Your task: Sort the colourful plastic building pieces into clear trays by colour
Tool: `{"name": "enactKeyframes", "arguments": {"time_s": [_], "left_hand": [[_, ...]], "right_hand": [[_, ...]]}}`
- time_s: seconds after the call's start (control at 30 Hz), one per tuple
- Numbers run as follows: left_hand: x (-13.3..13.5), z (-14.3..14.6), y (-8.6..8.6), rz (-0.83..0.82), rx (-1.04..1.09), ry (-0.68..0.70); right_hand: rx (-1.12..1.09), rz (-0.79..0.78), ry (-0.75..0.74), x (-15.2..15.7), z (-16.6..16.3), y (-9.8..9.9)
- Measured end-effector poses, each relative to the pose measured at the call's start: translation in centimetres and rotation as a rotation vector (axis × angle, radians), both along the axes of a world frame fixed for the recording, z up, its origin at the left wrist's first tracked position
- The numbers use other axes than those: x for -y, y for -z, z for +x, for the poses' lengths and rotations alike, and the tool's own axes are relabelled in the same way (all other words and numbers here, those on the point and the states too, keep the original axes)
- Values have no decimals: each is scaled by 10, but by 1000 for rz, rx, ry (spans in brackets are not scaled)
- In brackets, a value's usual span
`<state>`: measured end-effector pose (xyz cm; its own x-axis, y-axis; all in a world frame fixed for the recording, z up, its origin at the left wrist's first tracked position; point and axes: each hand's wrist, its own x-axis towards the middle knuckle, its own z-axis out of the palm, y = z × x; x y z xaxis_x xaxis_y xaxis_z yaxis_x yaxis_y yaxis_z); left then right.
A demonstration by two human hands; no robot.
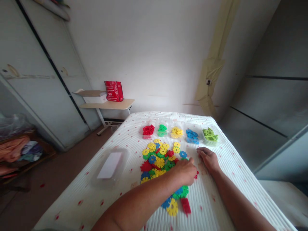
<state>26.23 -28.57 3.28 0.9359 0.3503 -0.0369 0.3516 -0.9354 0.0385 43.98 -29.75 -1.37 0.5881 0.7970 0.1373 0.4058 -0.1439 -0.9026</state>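
A loose pile of flower-shaped plastic discs (pixel 160 162) in yellow, blue, green and red lies on the quilted bed cover. My left hand (pixel 185 171) is over the right side of this pile, its fingers curled closed. A bit of a red plastic piece (pixel 196 175) shows past its edge; whether the fingers hold it cannot be seen. To the right of the pile, my right hand (pixel 209 158) rests on the cover with fingers stretched out and nothing visible in them. Near the front of the pile lies a red rectangular block (pixel 185 206).
Behind the pile stand clear tubs with red pieces (pixel 148 130), green discs (pixel 162 129), yellow discs (pixel 176 132), blue pieces (pixel 192 135) and light-green pieces (pixel 210 134). A translucent lidded box (pixel 96 183) sits left. A side table (pixel 125 104) bears a red bag (pixel 114 91).
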Motion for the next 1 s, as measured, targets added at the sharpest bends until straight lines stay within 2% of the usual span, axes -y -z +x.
{"name": "enactKeyframes", "arguments": {"time_s": [0.1,0.3,0.4,0.47,0.53,0.6,0.73,0.87,1.0], "left_hand": [[-4,1,5,-2,30,19],[-12,0,1,-229,104,-59],[-23,-13,-4,-324,227,-32],[-37,-28,-10,-351,326,-64],[-60,-48,-18,-330,394,-194],[-90,-70,-28,-240,474,-394],[-153,-104,-47,-50,415,-815],[-191,-115,-48,2,456,-954],[-197,-115,-37,15,498,-982]], "right_hand": [[21,-7,-1,0,1,1],[48,-2,-25,1,1,1],[71,-21,-21,2,0,0],[87,-34,-26,2,-1,-1],[101,-44,-32,3,-2,-3],[116,-45,-34,3,-3,-3],[149,-49,-33,2,-4,-2],[165,-52,-47,2,-2,0],[166,-59,-54,1,1,3]]}}
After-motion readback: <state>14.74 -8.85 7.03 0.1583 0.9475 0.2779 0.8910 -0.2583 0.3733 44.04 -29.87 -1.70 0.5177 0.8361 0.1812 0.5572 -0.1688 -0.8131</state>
